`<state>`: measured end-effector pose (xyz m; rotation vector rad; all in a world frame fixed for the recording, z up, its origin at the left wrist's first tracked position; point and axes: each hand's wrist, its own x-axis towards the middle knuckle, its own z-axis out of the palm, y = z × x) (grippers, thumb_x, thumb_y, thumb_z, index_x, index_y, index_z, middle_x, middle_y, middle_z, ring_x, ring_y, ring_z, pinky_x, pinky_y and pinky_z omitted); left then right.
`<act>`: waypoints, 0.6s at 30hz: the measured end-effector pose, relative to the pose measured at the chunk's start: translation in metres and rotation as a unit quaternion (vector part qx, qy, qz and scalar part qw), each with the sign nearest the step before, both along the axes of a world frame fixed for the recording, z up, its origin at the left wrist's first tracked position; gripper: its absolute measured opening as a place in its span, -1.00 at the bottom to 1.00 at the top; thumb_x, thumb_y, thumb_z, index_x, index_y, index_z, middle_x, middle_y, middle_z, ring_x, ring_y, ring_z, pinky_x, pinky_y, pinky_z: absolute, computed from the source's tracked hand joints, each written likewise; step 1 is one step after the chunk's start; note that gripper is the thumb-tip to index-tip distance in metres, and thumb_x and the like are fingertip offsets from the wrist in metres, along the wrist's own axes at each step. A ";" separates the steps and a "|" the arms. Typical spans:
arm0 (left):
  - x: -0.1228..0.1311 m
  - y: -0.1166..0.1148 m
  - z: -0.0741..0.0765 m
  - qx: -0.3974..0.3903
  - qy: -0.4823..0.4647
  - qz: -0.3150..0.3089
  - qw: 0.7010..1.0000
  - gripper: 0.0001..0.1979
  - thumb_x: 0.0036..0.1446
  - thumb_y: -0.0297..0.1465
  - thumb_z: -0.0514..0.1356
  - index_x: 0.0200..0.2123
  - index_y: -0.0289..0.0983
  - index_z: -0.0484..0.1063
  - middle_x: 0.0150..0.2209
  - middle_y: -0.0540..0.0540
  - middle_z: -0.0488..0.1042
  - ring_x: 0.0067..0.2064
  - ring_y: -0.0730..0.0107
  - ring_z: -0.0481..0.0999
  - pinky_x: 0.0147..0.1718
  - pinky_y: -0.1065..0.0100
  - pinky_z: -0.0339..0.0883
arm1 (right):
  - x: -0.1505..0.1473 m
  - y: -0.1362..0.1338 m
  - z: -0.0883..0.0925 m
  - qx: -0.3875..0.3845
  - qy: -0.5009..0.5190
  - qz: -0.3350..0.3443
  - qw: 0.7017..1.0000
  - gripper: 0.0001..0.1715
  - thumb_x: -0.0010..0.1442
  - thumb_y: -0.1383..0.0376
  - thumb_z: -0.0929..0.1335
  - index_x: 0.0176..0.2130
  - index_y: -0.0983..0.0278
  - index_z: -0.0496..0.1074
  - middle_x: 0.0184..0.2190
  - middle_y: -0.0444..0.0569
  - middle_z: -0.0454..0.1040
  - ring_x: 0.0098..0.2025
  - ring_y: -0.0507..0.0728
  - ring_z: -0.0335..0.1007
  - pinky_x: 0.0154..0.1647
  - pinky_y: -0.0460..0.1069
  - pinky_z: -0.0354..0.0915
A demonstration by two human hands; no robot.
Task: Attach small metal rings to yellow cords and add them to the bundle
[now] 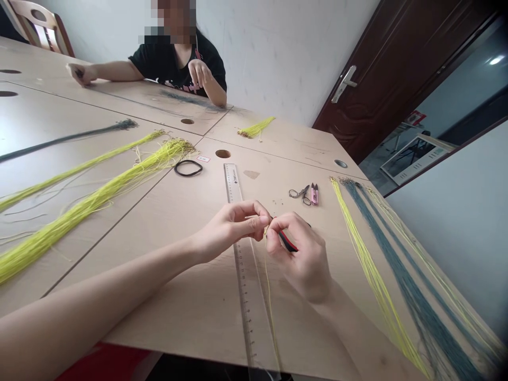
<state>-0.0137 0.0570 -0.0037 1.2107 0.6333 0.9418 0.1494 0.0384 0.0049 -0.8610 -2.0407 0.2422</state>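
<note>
Brown door (381, 63) beside pale wall (278, 58)

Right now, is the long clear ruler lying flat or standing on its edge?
Flat: the clear ruler lies on the tabletop, with its broad, marked face turned up.

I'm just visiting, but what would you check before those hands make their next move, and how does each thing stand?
1. Left hand pinching the cord: ok, at the cord's upper end.
2. Right hand gripping the tool: ok, red-and-black handle in the palm.
3. Tool's tip placed on the cord: cannot tell, the hands hide it.
4. Ruler flat on the table: ok, partly covered by the left hand.
5. Scissors apart from the hands: ok, lying beyond the right one.
6. Right forearm off the nearest yellow bundle: cannot tell, they meet in view.
</note>
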 end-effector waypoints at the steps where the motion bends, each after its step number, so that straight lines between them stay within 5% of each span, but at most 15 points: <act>1: 0.000 0.000 0.000 -0.002 0.007 0.001 1.000 -0.83 0.15 -0.31 0.17 -0.38 -0.31 0.34 -0.42 -0.04 0.35 -0.34 0.43 0.33 -0.31 0.36 0.23 | 0.000 0.001 0.000 0.009 -0.009 -0.003 1.000 -0.86 0.22 0.44 0.23 -0.37 0.25 0.26 -0.48 -0.15 0.33 -0.44 0.01 0.27 -0.38 -0.07 0.21; 7: 0.001 0.002 0.000 -0.031 0.057 0.025 0.998 -0.72 0.18 -0.19 0.09 -0.24 -0.30 0.36 -0.30 -0.06 0.37 -0.35 0.47 0.34 -0.28 0.35 0.27 | 0.006 0.008 -0.002 0.007 -0.046 -0.017 0.999 -0.87 0.25 0.44 0.22 -0.34 0.27 0.27 -0.42 -0.09 0.37 -0.36 0.05 0.32 -0.31 -0.03 0.20; 18: 0.004 -0.002 0.012 0.008 0.237 0.061 0.970 -0.75 0.13 -0.24 0.15 -0.37 -0.31 0.48 -0.52 0.01 0.39 -0.43 0.47 0.35 -0.45 0.45 0.14 | 0.013 0.019 -0.006 -0.024 -0.098 -0.048 0.994 -0.86 0.27 0.40 0.23 -0.35 0.28 0.29 -0.41 -0.08 0.39 -0.35 0.07 0.33 -0.27 -0.02 0.19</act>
